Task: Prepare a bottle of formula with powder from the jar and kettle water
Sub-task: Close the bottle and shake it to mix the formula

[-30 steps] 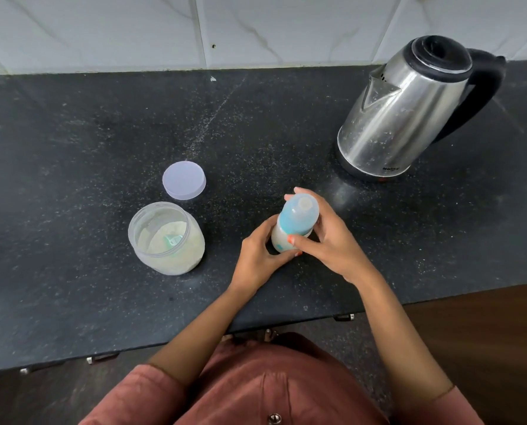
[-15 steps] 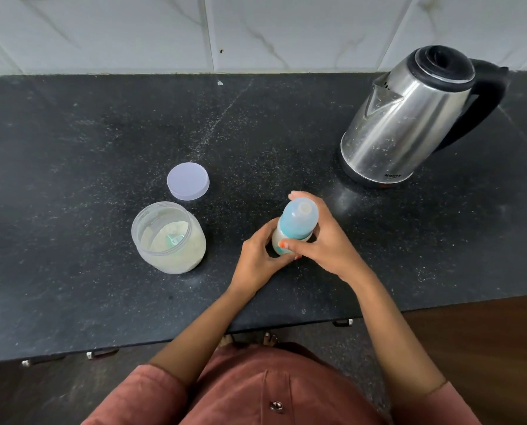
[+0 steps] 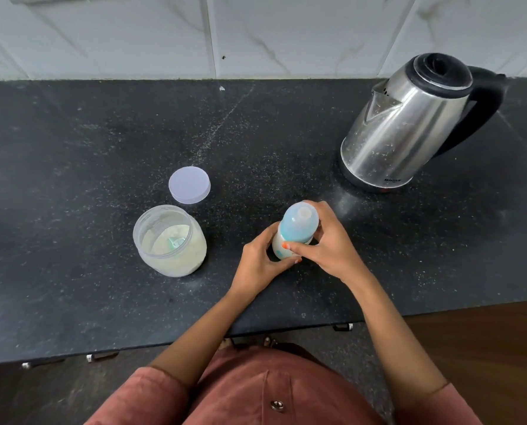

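Head view looking down on a dark speckled desk (image 3: 72,185) with a white tiled wall along its back edge. The baby bottle (image 3: 297,225) is near the front edge, about midway along it, between the open powder jar (image 3: 170,240) towards the left edge and the steel kettle (image 3: 409,124) in the back right corner. Both grips are bare hands closed on the bottle. The left grip (image 3: 256,265) curls round the pale lower body, and the right grip (image 3: 326,250) wraps its fingers and thumb round the teal collar under the clear domed cap. The bottle stands roughly upright, with its long axis running from the desk up towards my camera and the cap end uppermost. It seems to lean slightly towards the back right corner, though the wide lens may be the cause. The grips hide its base, so I cannot tell whether it rests on the desk or is lifted. I judge it to be light, stiff, smooth plastic that is unlikely to break but could slip or tip. It is best steadied low on the body while the collar is turned. The jar's flat round lid (image 3: 189,184) lies just behind the jar, apart from it
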